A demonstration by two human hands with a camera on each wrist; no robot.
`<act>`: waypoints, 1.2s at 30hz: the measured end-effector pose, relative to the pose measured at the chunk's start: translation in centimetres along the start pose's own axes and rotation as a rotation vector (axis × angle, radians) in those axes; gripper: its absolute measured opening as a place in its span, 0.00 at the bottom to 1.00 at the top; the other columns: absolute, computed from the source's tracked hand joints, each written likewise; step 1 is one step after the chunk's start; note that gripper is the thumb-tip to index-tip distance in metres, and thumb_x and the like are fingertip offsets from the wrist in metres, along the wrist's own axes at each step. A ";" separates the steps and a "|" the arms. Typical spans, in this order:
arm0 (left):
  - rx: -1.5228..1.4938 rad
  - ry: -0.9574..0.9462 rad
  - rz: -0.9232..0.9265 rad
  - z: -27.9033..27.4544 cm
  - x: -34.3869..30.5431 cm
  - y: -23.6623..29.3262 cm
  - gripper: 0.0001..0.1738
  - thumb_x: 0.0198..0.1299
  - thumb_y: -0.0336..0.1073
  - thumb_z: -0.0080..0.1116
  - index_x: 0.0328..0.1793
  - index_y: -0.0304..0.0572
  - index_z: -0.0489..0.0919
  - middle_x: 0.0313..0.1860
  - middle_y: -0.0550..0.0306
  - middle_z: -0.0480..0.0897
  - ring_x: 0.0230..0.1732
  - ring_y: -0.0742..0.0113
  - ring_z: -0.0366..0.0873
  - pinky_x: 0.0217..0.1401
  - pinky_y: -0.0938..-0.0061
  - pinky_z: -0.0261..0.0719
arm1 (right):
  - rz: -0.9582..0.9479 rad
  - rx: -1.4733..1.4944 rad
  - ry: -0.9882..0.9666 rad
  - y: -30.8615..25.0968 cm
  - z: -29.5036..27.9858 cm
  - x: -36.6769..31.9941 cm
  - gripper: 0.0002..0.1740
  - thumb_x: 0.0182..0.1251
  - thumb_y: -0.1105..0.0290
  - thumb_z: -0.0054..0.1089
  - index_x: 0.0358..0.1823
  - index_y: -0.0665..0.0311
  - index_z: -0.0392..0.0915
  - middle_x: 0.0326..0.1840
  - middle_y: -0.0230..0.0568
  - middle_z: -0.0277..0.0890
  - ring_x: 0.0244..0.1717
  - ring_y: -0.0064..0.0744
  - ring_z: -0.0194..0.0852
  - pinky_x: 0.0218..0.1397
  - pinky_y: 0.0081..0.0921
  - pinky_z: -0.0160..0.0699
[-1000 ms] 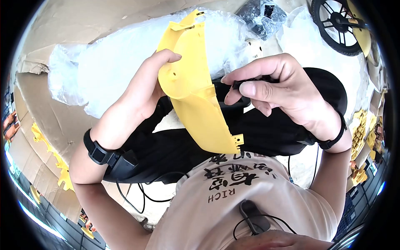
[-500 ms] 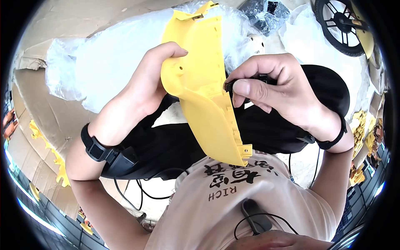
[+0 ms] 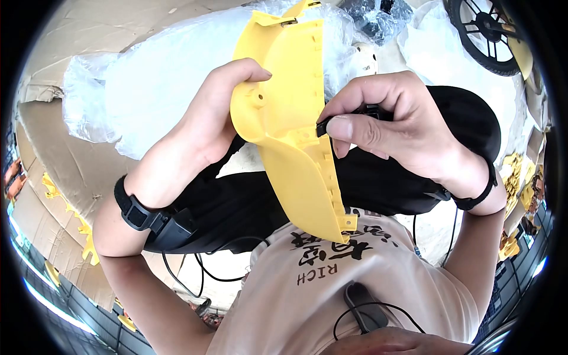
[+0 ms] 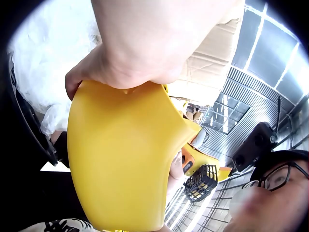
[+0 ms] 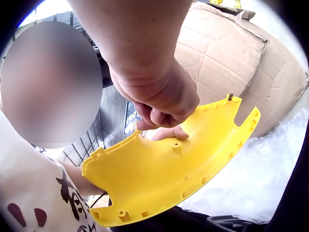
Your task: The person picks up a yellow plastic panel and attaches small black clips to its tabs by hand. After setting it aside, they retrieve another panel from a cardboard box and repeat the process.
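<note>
A curved yellow plastic shell [image 3: 293,118] is held up in front of my chest; its inner side with small posts shows in the right wrist view [image 5: 178,169], its smooth back in the left wrist view [image 4: 120,159]. My left hand [image 3: 222,109] grips its upper left edge, thumb [image 3: 251,71] hooked over the rim. My right hand [image 3: 384,124] pinches a small black part [image 3: 331,124] between thumb and forefinger and holds it against the shell's right edge.
Clear plastic wrapping [image 3: 148,83] lies on flattened cardboard [image 3: 53,154] behind the hands. A black wheel [image 3: 482,35] stands at the top right. A large black piece [image 3: 378,183] lies under my arms. Yellow parts [image 3: 512,183] sit at the right edge.
The yellow shell has turned and risen, showing more of its inner side. My right hand has brought the black part in to the shell's right edge.
</note>
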State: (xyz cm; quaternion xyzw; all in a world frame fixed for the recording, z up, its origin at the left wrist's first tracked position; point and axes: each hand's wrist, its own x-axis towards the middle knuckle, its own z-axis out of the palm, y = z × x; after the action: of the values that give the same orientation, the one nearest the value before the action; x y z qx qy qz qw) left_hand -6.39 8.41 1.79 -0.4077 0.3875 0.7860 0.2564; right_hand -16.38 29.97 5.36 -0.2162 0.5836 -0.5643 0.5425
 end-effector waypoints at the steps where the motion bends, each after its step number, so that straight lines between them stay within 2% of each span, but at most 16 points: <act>1: 0.002 -0.001 0.000 0.1 0.0 0.0 0.23 0.62 0.43 0.54 0.55 0.31 0.76 0.47 0.52 0.81 0.50 0.65 0.79 0.55 0.68 0.74 | 0.018 -0.010 -0.004 -0.1 0.0 0.0 0.11 0.72 0.71 0.63 0.46 0.75 0.81 0.31 0.36 0.83 0.27 0.13 0.75 0.26 0.10 0.68; 2: 0.003 -0.001 -0.001 0.0 0.1 -0.1 0.23 0.62 0.43 0.54 0.55 0.31 0.76 0.47 0.52 0.81 0.50 0.65 0.79 0.55 0.68 0.74 | 0.018 -0.009 -0.003 0.1 0.1 0.0 0.11 0.72 0.71 0.63 0.46 0.75 0.81 0.31 0.36 0.83 0.27 0.13 0.75 0.26 0.10 0.68; 4: 0.003 -0.025 -0.002 -0.3 0.3 -0.3 0.23 0.62 0.43 0.54 0.55 0.31 0.76 0.47 0.51 0.81 0.50 0.64 0.80 0.55 0.68 0.75 | -0.079 -0.009 -0.013 0.8 0.1 0.1 0.10 0.71 0.73 0.64 0.45 0.75 0.81 0.32 0.37 0.83 0.30 0.17 0.80 0.34 0.14 0.77; 7: -0.002 -0.017 0.003 -0.1 0.2 -0.3 0.23 0.62 0.43 0.54 0.56 0.30 0.75 0.48 0.51 0.81 0.50 0.64 0.80 0.55 0.68 0.76 | -0.045 -0.019 -0.020 0.4 0.1 0.1 0.09 0.71 0.74 0.64 0.44 0.76 0.81 0.34 0.38 0.83 0.32 0.20 0.81 0.39 0.17 0.80; 14: -0.063 0.037 0.008 0.6 0.2 -0.5 0.24 0.64 0.43 0.51 0.57 0.30 0.74 0.48 0.49 0.81 0.50 0.63 0.80 0.56 0.67 0.76 | -0.082 -0.041 -0.011 0.3 0.5 0.2 0.08 0.71 0.74 0.63 0.42 0.76 0.81 0.32 0.37 0.82 0.32 0.19 0.80 0.37 0.16 0.79; 16: -0.019 0.056 0.084 0.7 0.2 -0.7 0.24 0.64 0.44 0.48 0.57 0.29 0.74 0.49 0.48 0.81 0.50 0.62 0.80 0.57 0.66 0.76 | -0.065 -0.108 0.050 0.2 0.6 0.3 0.08 0.71 0.74 0.64 0.41 0.75 0.80 0.32 0.36 0.82 0.31 0.18 0.80 0.36 0.16 0.79; 23: 0.000 0.086 0.112 1.2 0.2 -1.0 0.25 0.64 0.45 0.45 0.57 0.29 0.74 0.49 0.47 0.82 0.50 0.61 0.81 0.56 0.65 0.75 | -0.109 -0.202 0.113 0.6 1.2 0.3 0.09 0.70 0.73 0.65 0.41 0.75 0.80 0.32 0.35 0.82 0.31 0.16 0.78 0.34 0.14 0.77; 25: 0.015 0.126 0.079 1.2 0.6 -1.5 0.25 0.64 0.44 0.44 0.56 0.30 0.75 0.49 0.47 0.82 0.50 0.60 0.81 0.57 0.64 0.74 | -0.129 -0.206 0.073 0.9 1.4 0.4 0.08 0.70 0.74 0.65 0.40 0.74 0.80 0.31 0.34 0.82 0.31 0.14 0.78 0.33 0.13 0.77; 33: 0.011 0.116 0.078 1.1 0.7 -1.7 0.25 0.62 0.44 0.46 0.56 0.31 0.76 0.49 0.48 0.82 0.51 0.59 0.79 0.59 0.63 0.72 | -0.005 -0.205 0.056 0.8 1.1 1.0 0.09 0.70 0.73 0.65 0.41 0.75 0.81 0.31 0.34 0.82 0.31 0.14 0.77 0.34 0.13 0.77; 35: 0.025 0.092 0.082 0.7 0.7 -1.5 0.25 0.62 0.44 0.47 0.56 0.30 0.75 0.49 0.48 0.82 0.51 0.59 0.79 0.59 0.63 0.72 | -0.075 -0.139 -0.038 1.6 0.9 1.0 0.09 0.72 0.73 0.62 0.44 0.74 0.81 0.31 0.35 0.82 0.27 0.13 0.73 0.29 0.12 0.71; 36: 0.007 0.084 0.088 0.7 0.7 -1.5 0.25 0.61 0.45 0.47 0.56 0.30 0.75 0.49 0.48 0.81 0.52 0.59 0.79 0.58 0.64 0.71 | -0.075 -0.144 -0.043 1.3 0.7 0.9 0.09 0.72 0.73 0.62 0.44 0.74 0.81 0.31 0.35 0.82 0.27 0.13 0.73 0.29 0.12 0.71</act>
State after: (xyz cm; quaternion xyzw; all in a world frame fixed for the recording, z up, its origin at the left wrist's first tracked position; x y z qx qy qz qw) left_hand -5.99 9.85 0.86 -0.4221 0.4183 0.7772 0.2067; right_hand -15.58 29.23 4.03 -0.2885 0.6023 -0.5361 0.5163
